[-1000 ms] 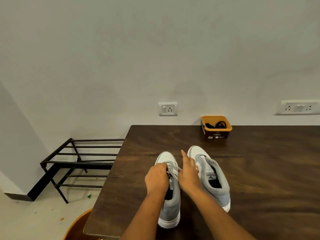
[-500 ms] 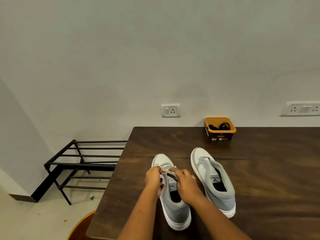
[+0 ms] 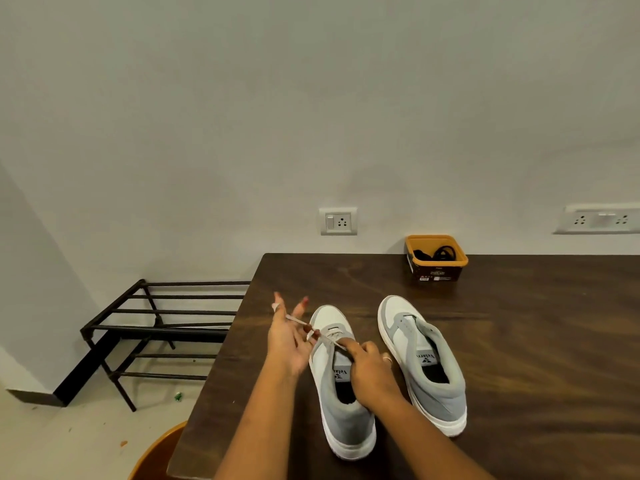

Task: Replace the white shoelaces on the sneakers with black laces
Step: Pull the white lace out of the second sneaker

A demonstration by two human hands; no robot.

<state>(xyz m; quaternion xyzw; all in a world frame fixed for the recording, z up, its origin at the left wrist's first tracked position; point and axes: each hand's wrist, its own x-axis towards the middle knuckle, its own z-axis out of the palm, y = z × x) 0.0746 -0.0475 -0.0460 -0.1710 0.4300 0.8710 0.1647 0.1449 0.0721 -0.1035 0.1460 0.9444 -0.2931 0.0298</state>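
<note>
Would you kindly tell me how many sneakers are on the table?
2: the left sneaker, its white lace held by the left hand and right hand; the right sneaker beside it, untouched.

Two grey-and-white sneakers are standing upright side by side on the table (image 3: 519,341), toes pointing away. The left sneaker (image 3: 346,420) is carrying a white shoelace (image 3: 325,336) near its toe, one strand stretching leftward, pinched by the left hand (image 3: 287,337) and the right hand (image 3: 370,372). The right sneaker (image 3: 433,393) is sitting unlaced. Black laces (image 3: 438,253) are lying coiled in an orange tub (image 3: 410,242) by the wall.
</note>
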